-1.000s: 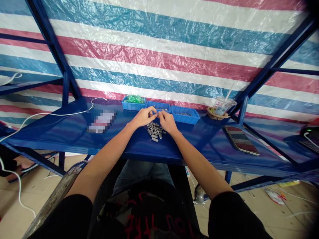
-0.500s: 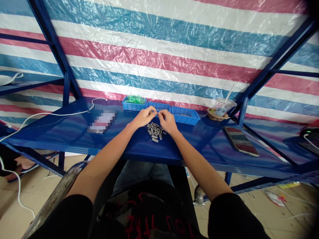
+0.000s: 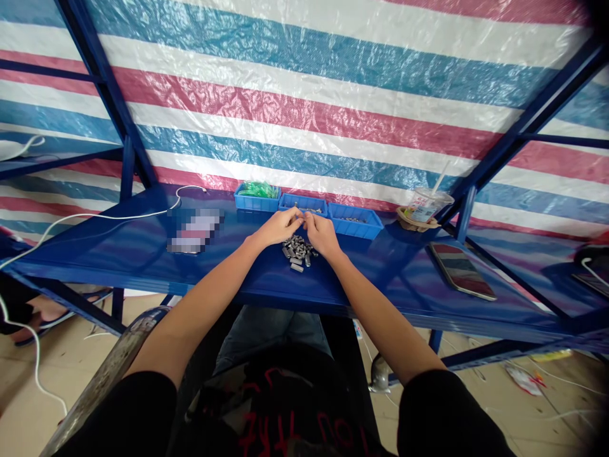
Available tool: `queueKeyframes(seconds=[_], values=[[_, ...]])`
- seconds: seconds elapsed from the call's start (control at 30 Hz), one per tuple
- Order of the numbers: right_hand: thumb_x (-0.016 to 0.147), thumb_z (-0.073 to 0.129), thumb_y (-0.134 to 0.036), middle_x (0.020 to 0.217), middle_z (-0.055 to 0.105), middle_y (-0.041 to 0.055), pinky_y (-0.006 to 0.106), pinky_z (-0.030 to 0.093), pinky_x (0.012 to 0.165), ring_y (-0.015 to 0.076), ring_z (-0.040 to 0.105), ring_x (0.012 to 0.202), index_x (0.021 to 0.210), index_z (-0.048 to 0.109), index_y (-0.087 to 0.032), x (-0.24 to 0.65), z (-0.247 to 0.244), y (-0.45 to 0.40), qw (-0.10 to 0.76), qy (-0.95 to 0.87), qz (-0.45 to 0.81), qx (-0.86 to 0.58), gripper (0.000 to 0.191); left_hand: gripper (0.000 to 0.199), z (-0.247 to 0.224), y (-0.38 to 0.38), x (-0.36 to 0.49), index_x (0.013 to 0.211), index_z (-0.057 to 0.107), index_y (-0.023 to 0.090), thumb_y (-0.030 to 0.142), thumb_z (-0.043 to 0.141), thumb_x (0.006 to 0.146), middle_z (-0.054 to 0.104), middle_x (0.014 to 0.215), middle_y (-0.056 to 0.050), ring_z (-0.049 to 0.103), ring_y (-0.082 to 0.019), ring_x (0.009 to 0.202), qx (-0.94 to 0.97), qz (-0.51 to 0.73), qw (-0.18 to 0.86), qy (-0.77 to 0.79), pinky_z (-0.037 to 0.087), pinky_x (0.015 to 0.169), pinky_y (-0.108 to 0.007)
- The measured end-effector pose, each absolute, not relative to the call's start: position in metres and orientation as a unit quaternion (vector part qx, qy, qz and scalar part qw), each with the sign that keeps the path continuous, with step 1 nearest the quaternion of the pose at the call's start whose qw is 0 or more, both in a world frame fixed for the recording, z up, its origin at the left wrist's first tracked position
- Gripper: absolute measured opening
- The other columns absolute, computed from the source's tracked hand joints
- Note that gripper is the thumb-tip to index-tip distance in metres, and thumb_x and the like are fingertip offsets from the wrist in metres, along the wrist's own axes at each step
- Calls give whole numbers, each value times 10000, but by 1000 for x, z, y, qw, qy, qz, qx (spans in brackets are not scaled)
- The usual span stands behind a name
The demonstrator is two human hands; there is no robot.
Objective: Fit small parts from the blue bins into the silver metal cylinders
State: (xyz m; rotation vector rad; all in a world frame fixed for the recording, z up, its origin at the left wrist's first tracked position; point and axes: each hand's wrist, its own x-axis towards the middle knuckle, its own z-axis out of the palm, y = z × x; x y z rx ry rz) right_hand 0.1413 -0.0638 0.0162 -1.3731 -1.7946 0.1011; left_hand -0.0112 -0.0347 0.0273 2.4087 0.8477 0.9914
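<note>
Two hands (image 3: pixel 283 226) together, contents unclear | metal pieces (image 3: pixel 297 249) | red shirt lettering (image 3: pixel 277 431) | cup label (image 3: pixel 421 208) illegible

Single view, worn on head — looks forward and steeply down from above person's own lap (image 3: pixel 280 330). Shirt (image 3: pixel 271 400) nearest lens, along bottom edge. Forearms (image 3: pixel 214 289) lead up to left hand (image 3: pixel 281 227) and right hand (image 3: pixel 321 233), mid-view, farther off. Table (image 3: pixel 390 279) spans most of width; striped sheet (image 3: pixel 304 82) behind fills upper part. Wide coverage — floor (image 3: pixel 71 355) shows toward both lower corners, blue struts (image 3: pixel 85 44) slant along both sides.
</note>
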Motion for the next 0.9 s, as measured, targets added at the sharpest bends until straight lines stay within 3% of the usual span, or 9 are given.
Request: queueKeyframes(seconds=[0.57, 0.67, 0.8, 0.9], values=[[928, 300, -373, 614, 599, 41, 271, 365, 645, 160, 553, 605, 610, 528, -198, 142, 14, -62, 410, -729, 30, -548, 428, 267, 30, -36, -10, 838, 567, 152, 315, 366, 901, 550, 614, 10, 510, -116, 574, 853, 344, 254, 300, 387, 605, -245], [924, 306, -358, 666, 607, 38, 267, 373, 659, 158, 556, 641, 696, 555, -192, 141, 15, -63, 431, -728, 44, -531, 376, 258, 29, -33, -11, 825, 546, 159, 327, 368, 903, 550, 619, 13, 516, -115, 586, 831, 369, 262, 324, 390, 616, -245], [862, 448, -342, 661, 562, -2, 262, 382, 628, 155, 527, 616, 975, 550, -190, 140, 15, -66, 443, -747, 36, -495, 216, 303, 27, -31, -10, 750, 487, 175, 345, 309, 927, 516, 592, 19, 502, -118, 588, 805, 387, 263, 365, 384, 624, -253], [834, 479, -291, 666, 549, -5, 266, 382, 636, 155, 516, 623, 1002, 546, -191, 138, 16, -68, 430, -767, 7, -476, 207, 339, 27, -32, -9, 678, 438, 179, 346, 290, 933, 496, 592, 11, 483, -124, 596, 806, 379, 259, 373, 371, 618, -262]])
